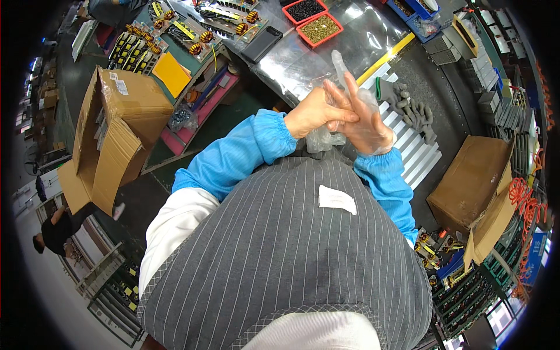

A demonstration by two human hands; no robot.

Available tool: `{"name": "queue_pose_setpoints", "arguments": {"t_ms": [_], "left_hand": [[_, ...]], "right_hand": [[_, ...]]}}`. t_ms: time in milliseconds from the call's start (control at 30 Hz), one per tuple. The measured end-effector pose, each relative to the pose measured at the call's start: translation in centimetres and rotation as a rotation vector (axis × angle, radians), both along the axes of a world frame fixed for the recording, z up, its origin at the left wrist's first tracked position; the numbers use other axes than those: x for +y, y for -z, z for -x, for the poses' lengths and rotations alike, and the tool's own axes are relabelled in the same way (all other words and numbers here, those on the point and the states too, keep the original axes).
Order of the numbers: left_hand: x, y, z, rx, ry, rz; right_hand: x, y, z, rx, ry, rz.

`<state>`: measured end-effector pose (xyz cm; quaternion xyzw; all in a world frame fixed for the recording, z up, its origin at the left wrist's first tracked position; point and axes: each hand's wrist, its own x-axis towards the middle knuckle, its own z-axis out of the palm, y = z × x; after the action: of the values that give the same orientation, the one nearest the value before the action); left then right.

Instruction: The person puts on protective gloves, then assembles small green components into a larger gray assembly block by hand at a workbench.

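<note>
Over the front of my striped apron, my two hands meet. My right hand (368, 125) wears a thin clear plastic glove (338, 63), whose loose fingertip sticks up past my own fingers. Its fingers are stretched apart. My bare left hand (319, 112) pinches the glove's plastic near the right fingers, thumb and fingertips closed. A crumpled clear plastic piece (322, 140) hangs beneath my hands; I cannot tell whether it is another glove. Beside my right hand, grey work gloves (415, 114) lie near a row of silver metal strips (417, 153).
Red trays (319, 30) of small parts and a black phone (262, 44) lie on the metal-topped bench (364, 17). Circuit boards (189, 32) sit to the left. Open cardboard boxes stand left (137, 96) and right (472, 181). A person (55, 230) is far left.
</note>
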<state>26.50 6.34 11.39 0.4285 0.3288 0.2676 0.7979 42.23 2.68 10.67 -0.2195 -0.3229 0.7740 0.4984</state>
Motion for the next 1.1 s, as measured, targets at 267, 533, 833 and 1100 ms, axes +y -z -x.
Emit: {"name": "queue_pose_setpoints", "arguments": {"t_ms": [267,533,833,1100], "left_hand": [[1.0,-0.9,1.8,0.09,-0.303,-0.327],[1.2,-2.3,1.8,0.403,-0.395,-0.761],[2.0,0.3,1.7,0.199,-0.506,-0.431],[2.2,-0.3,2.0,0.079,-0.388,-0.196]], "right_hand": [[0.3,-0.2,-2.3,0.181,-0.041,0.038],[0.4,-0.9,-2.2,0.113,-0.024,0.038],[0.2,-0.9,-2.9,0.048,-0.045,0.021],[-0.1,-1.6,-2.6,0.022,-0.057,-0.027]]}}
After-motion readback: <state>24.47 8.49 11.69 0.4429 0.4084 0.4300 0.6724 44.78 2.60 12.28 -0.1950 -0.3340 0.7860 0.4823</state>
